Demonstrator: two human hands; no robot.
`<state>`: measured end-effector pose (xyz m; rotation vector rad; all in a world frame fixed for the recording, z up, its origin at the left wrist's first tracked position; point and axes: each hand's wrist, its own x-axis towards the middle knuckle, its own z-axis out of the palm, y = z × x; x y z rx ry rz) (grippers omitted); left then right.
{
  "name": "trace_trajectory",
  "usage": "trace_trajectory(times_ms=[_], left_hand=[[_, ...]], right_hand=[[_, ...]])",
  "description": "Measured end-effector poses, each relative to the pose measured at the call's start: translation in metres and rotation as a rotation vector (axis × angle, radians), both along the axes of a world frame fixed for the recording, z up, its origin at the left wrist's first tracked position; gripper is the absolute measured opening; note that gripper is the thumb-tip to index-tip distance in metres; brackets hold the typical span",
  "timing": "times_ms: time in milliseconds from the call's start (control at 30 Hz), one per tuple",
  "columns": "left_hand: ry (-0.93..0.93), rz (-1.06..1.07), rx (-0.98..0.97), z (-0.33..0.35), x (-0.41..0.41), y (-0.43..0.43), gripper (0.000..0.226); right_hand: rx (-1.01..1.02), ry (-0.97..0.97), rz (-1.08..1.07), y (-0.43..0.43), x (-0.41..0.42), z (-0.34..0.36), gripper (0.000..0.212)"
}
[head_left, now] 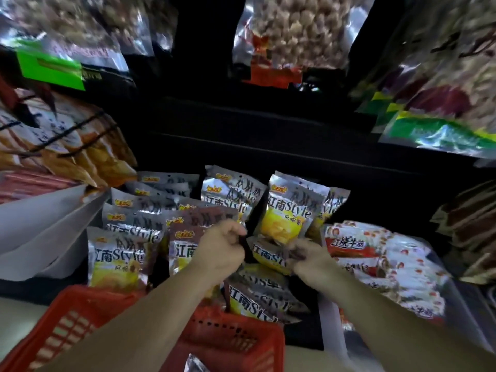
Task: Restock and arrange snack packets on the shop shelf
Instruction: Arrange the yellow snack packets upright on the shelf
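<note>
Several silver and yellow "Style" snack packets stand in rows on the low shelf. My left hand has its fingers curled and pinches the top edge of a brownish packet in the middle row. My right hand grips a tilted packet just right of it, below an upright packet. Another such packet lies between my forearms above the red basket.
Red and white packets fill the shelf to the right. Orange packets hang on hooks at the left over a white shelf divider. Clear bags of nuts hang above. A dark shelf edge crosses the middle.
</note>
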<state>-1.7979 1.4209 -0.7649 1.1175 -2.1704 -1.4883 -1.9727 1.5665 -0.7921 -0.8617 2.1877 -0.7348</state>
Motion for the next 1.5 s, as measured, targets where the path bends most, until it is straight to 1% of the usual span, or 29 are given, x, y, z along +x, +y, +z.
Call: trace_trajectory(times_ms=[67, 133, 167, 200, 233, 267, 300, 333, 400, 467, 533, 633, 733, 867, 933, 1067, 1167, 1233, 1267, 1333, 1400, 1467, 1500], left_hand=[[-0.025, -0.111, 0.005, 0.0, -0.001, 0.0, 0.037], [-0.04, -0.145, -0.044, -0.003, -0.004, 0.002, 0.036], [-0.038, -0.143, -0.074, -0.004, -0.007, 0.003, 0.035], [-0.028, -0.13, -0.091, -0.007, -0.009, 0.004, 0.035], [-0.018, -0.116, -0.094, -0.009, -0.011, 0.004, 0.034], [-0.016, -0.106, -0.092, -0.011, -0.013, 0.003, 0.035], [0.004, -0.096, -0.079, -0.013, -0.016, 0.002, 0.036], [0.019, -0.094, -0.055, -0.015, -0.017, 0.001, 0.039], [0.064, -0.076, 0.018, -0.019, -0.021, -0.003, 0.044], [0.108, -0.038, 0.098, -0.019, -0.023, -0.007, 0.041], [0.124, -0.02, 0.149, -0.019, -0.023, -0.009, 0.039], [0.066, -0.022, 0.091, -0.016, -0.016, -0.011, 0.04], [0.047, -0.012, 0.09, -0.015, -0.011, -0.015, 0.039], [0.05, -0.067, 0.111, -0.009, -0.009, -0.014, 0.036], [0.053, -0.063, 0.112, -0.003, -0.009, -0.011, 0.038], [0.08, -0.027, 0.086, 0.015, -0.011, -0.005, 0.046], [0.111, -0.015, 0.005, 0.041, -0.009, 0.005, 0.043], [0.129, 0.025, -0.011, 0.063, -0.003, 0.016, 0.042], [0.145, 0.053, -0.009, 0.073, 0.001, 0.02, 0.047], [0.181, 0.099, 0.005, 0.091, 0.01, 0.029, 0.076], [0.227, 0.128, 0.087, 0.11, 0.024, 0.039, 0.101], [0.3, 0.127, 0.139, 0.123, 0.036, 0.047, 0.116], [0.315, 0.142, 0.118, 0.13, 0.043, 0.051, 0.12]], right_hand=[[0.079, -0.072, 0.049, -0.005, -0.005, 0.007, 0.018], [0.141, -0.183, 0.058, -0.009, -0.01, 0.022, 0.022], [0.139, -0.22, 0.023, -0.011, -0.013, 0.028, 0.018], [0.089, -0.251, -0.03, -0.014, -0.014, 0.034, 0.008], [0.006, -0.212, -0.1, -0.017, -0.019, 0.035, 0.005], [-0.09, -0.13, -0.214, -0.022, -0.026, 0.035, 0.008], [-0.171, -0.044, -0.325, -0.027, -0.032, 0.034, 0.005], [-0.223, 0.017, -0.421, -0.032, -0.037, 0.036, 0.009], [-0.224, 0.054, -0.504, -0.038, -0.047, 0.036, 0.028], [-0.209, -0.005, -0.467, -0.041, -0.05, 0.034, 0.037], [-0.208, -0.076, -0.441, -0.043, -0.049, 0.033, 0.041], [-0.232, -0.073, -0.504, -0.048, -0.047, 0.026, 0.035], [-0.224, -0.016, -0.524, -0.052, -0.044, 0.026, 0.023], [-0.282, 0.186, -0.569, -0.056, -0.049, 0.039, 0.032], [-0.329, 0.24, -0.517, -0.055, -0.049, 0.053, 0.031], [-0.41, 0.239, -0.283, -0.043, -0.045, 0.083, 0.036], [-0.47, 0.143, -0.161, -0.029, -0.039, 0.109, 0.038], [-0.511, 0.04, -0.129, -0.021, -0.031, 0.128, 0.032], [-0.532, -0.008, -0.111, -0.018, -0.027, 0.137, 0.029], [-0.57, -0.09, -0.059, -0.012, -0.016, 0.154, 0.028], [-0.596, -0.166, 0.039, -0.007, -0.003, 0.167, 0.024], [-0.617, -0.248, 0.133, -0.002, 0.013, 0.179, 0.022], [-0.628, -0.29, 0.164, 0.0, 0.022, 0.184, 0.021]])
